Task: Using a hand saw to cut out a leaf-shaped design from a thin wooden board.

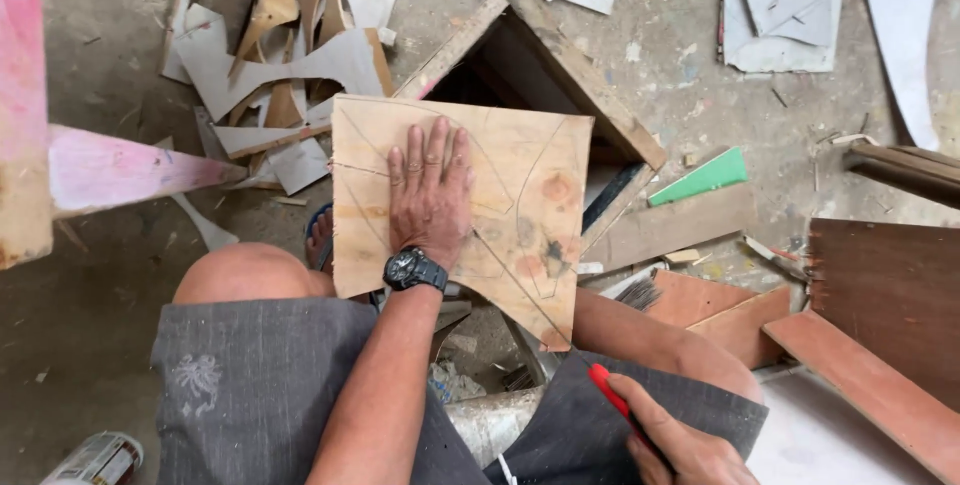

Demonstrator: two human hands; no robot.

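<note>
Plywood board (500, 195), pale and marked with curved pencil lines, lies across a wooden box frame (590, 85) on the dusty floor (660, 45), just in front of the seated person's knees. Offcuts of thin sheet (290, 55) litter the ground behind it, and reddish planks (880, 295) sit to the right. Left hand (430, 190) lies flat on the board, fingers spread, pressing down, a black wristwatch (414, 269) on its wrist. Right hand (685, 445) is closed around a red-handled tool (610, 390), low near the lap.
</note>
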